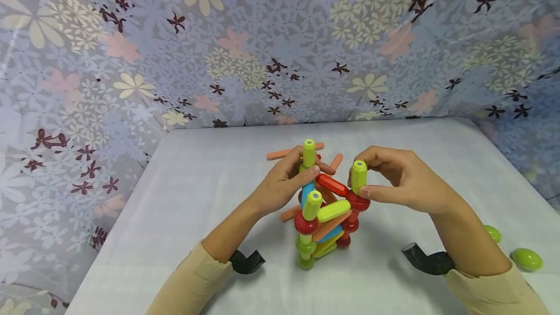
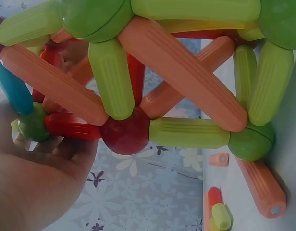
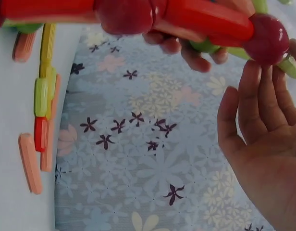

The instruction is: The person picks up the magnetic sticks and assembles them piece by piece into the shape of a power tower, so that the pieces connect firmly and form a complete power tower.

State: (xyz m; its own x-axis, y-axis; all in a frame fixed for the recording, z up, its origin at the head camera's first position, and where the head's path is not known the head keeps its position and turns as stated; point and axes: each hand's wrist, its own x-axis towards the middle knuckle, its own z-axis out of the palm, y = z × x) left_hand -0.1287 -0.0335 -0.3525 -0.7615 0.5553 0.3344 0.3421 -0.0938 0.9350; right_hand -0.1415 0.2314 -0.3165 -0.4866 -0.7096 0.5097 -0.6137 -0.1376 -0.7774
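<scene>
Tower: a frame of coloured rods and balls stands on the white-covered tabletop, between the two hands.
Left hand: the left hand grips a green ball at the tower's rear corner, fingers curled round it, thumb at the foot of the rear upright rod.
Right hand: the right hand pinches the right upright rod between thumb and fingers; that rod stands on the right red ball.
Front corner: a third yellow-green rod stands on the front red ball.
Top edge: a red rod reaches the right red ball.
Loose pieces: an orange rod lies behind the tower; two green balls sit near the right forearm.
Backdrop: flower-patterned cloth.
</scene>
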